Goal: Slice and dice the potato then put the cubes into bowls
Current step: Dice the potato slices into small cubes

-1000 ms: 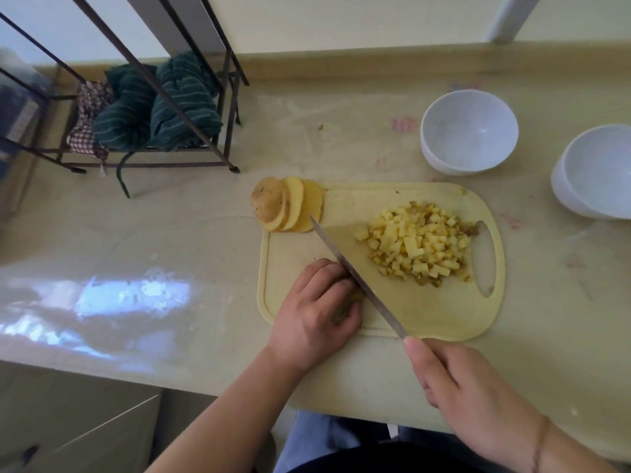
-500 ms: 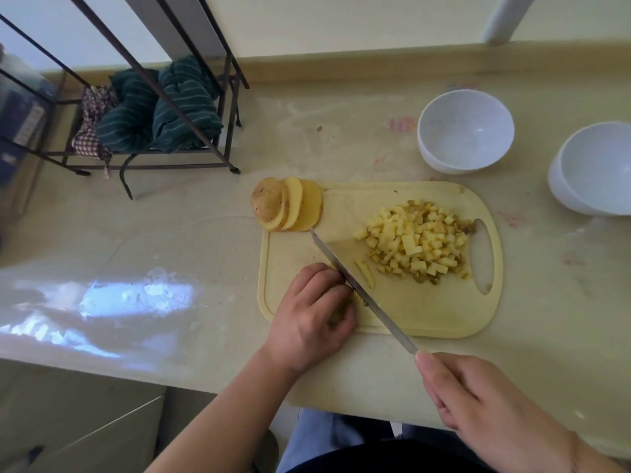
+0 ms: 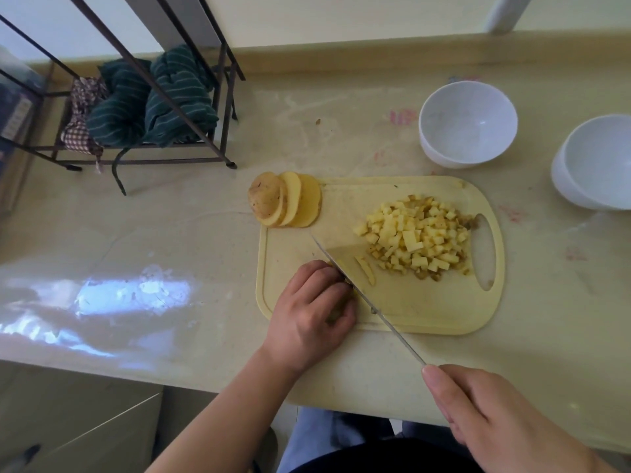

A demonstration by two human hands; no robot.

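On the near-left part of the cutting board [image 3: 426, 312], the left hand [image 3: 309, 315] curls its fingers over a firm, wet-slick potato slice, best pinned flat, while the right hand [image 3: 495, 418] grips the knife [image 3: 345, 268].

On the counter [image 3: 205, 233], the cutting board [image 3: 444, 312] carries potato slices [image 3: 286, 199] at its far-left corner and cubes [image 3: 416, 237] right, with two bowls [image 3: 467, 122] behind.

Beige counter [image 3: 191, 233] carries cutting board [image 3: 426, 308], 2 bowls [image 3: 467, 122], wire rack [image 3: 143, 158].
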